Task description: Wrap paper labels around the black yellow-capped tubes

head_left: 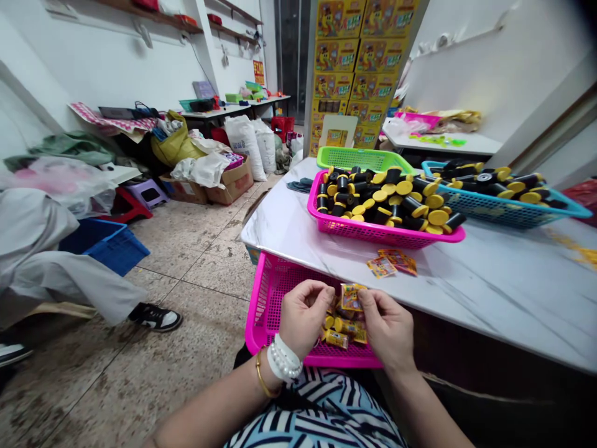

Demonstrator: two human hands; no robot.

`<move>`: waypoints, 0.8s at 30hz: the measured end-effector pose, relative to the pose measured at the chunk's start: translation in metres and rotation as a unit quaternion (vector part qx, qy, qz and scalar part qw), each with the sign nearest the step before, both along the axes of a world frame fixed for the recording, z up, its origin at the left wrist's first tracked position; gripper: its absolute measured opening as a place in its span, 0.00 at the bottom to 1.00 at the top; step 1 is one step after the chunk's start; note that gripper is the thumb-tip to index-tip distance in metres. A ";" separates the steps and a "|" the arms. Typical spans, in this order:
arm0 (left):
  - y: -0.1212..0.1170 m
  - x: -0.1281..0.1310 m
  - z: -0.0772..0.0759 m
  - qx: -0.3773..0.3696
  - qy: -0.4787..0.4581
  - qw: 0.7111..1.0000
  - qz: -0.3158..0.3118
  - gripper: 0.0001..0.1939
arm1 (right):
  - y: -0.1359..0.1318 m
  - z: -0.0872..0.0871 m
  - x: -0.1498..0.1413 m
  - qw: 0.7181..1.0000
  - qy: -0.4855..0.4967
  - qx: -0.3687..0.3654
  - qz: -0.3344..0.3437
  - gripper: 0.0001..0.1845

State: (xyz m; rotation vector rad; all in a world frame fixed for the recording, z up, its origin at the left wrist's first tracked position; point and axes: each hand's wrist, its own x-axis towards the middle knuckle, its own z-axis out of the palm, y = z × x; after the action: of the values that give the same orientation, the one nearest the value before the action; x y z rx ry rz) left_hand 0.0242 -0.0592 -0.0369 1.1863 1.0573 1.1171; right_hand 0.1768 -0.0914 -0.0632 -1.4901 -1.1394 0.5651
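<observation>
left hand (305,314): fingers bent, thumb and forefinger pressed together just beside the packet's left edge; whether anything is gripped between them cannot be told.
right hand (387,326): printed packet (351,297) pinched at its right edge between thumb and fingers.
printed packet: held up over the near pink basket, at its right part.
near pink basket (255,314): placed at the near side of the counter (284,218); wrapped yellow cylinders (336,338) contained, below the hands.
loose wrappers (396,262): laid on the counter, just nearer than the far pink basket (368,230).
far pink basket: heaped with black-and-yellow cylinders (392,193).
green basket (333,157): set just behind it.
blue basket (508,208): set to the right, similarly filled.
printed cartons (359,62): stacked beyond the counter.
</observation>
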 end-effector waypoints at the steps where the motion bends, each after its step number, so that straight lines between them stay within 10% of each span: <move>1: 0.001 0.000 0.001 0.012 0.000 1.000 0.005 0.12 | -0.001 0.000 -0.001 1.000 -0.005 0.008 0.002 0.22; 7: 0.002 0.000 -0.001 0.091 0.041 0.995 -0.013 0.08 | 0.000 -0.006 -0.009 0.995 -0.065 0.059 0.052 0.18; 14: 0.012 -0.016 -0.011 0.002 0.025 1.000 0.003 0.08 | 0.015 -0.002 -0.018 0.962 -0.219 0.122 0.111 0.21; 24: 0.025 -0.023 -0.007 -0.188 -0.155 0.967 -0.079 0.22 | 0.132 0.093 0.087 0.906 -0.408 0.006 -0.115 0.10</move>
State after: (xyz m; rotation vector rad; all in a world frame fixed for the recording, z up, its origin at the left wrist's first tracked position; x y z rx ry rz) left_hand 0.0008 -0.0338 -0.0442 0.7514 0.8662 0.8924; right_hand 0.2637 0.0402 0.0300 -1.8790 -1.5461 -0.2802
